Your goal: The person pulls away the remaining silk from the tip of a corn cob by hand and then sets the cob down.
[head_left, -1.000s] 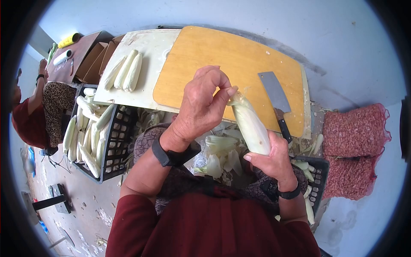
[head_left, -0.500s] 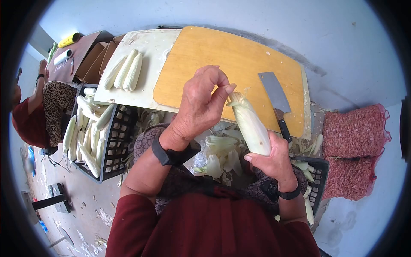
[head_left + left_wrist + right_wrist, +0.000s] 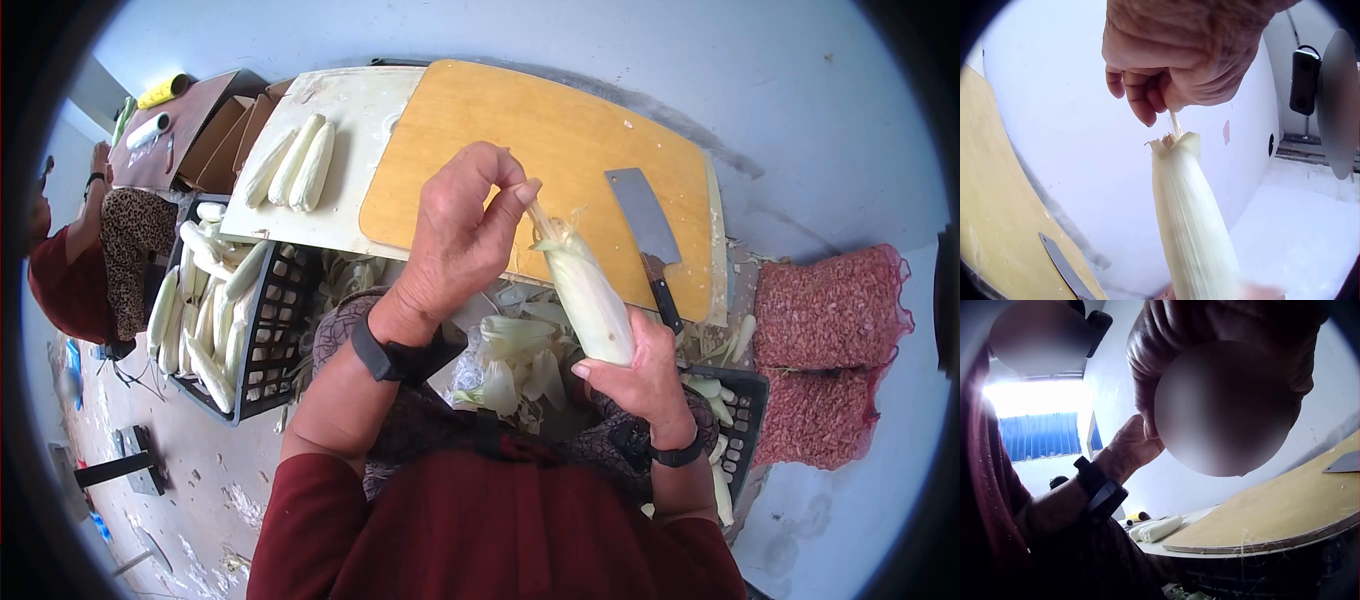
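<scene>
A pale corn ear in husk (image 3: 588,290) slants above the near edge of the yellow board (image 3: 500,130). Its lower end is gripped by my right hand (image 3: 645,370), thumb across the base. At the tip, my left hand (image 3: 465,230) pinches a thin strand between thumb and forefinger; the strand stretches up from the husk. In the left wrist view, the left hand (image 3: 1179,56) is above the open husk top of the ear (image 3: 1191,219). The right wrist view shows the left hand (image 3: 1129,447) beyond the right hand (image 3: 1216,331), largely blurred.
A cleaver (image 3: 642,215) lies on the board's right side. Several ears (image 3: 290,170) rest on the white board. Black crates of corn stand left (image 3: 250,340) and right (image 3: 745,420). Red mesh sacks (image 3: 830,310) lie far right. Another person (image 3: 75,260) is at far left.
My left hand has moved slightly up and away from the ear's tip, and a strand now stretches between them. The right hand stays in place on the ear.
</scene>
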A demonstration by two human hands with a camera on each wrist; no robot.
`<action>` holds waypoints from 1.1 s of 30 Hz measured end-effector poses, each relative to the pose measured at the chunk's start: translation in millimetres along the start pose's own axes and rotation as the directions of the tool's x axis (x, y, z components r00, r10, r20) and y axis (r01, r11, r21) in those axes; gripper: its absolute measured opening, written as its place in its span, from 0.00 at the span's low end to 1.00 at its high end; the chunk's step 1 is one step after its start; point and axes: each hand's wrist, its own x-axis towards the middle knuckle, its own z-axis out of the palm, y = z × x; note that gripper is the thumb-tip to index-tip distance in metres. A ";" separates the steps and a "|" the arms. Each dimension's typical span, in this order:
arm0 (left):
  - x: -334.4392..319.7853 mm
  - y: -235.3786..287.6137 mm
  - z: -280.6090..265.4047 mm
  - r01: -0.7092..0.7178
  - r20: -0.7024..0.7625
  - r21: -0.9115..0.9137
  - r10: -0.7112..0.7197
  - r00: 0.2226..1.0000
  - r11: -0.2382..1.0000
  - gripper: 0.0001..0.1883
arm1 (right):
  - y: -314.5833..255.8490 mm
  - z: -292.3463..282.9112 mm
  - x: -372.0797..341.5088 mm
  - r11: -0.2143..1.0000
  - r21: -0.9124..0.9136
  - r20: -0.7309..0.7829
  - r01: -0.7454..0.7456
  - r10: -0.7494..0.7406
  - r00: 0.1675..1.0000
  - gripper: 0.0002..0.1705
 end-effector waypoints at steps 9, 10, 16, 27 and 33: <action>3.4 -9.2 -7.9 0.061 -0.050 -0.101 -0.067 0.997 0.993 0.07 | 1.2 0.6 -0.8 0.999 -0.023 -0.006 0.025 -0.025 1.000 0.32; 4.9 -7.2 -10.3 0.086 -0.064 -0.134 -0.095 0.993 0.987 0.07 | 1.7 0.7 -1.0 0.999 -0.024 -0.012 0.022 -0.022 1.000 0.32; 15.5 -10.4 -32.7 0.137 -0.273 -0.381 -0.253 0.928 0.914 0.07 | -1.6 -2.5 -2.6 0.998 -0.063 0.037 -0.023 0.025 0.999 0.32; 9.3 1.0 -65.0 0.547 0.622 -0.572 -0.112 0.775 0.612 0.07 | 0.8 -6.1 -2.0 0.994 0.069 -0.033 -0.083 0.085 0.996 0.27; 9.1 7.2 -44.8 0.680 0.609 -0.181 -0.463 0.645 0.710 0.11 | -0.6 -8.3 -1.9 0.997 0.024 -0.022 -0.076 0.076 0.997 0.29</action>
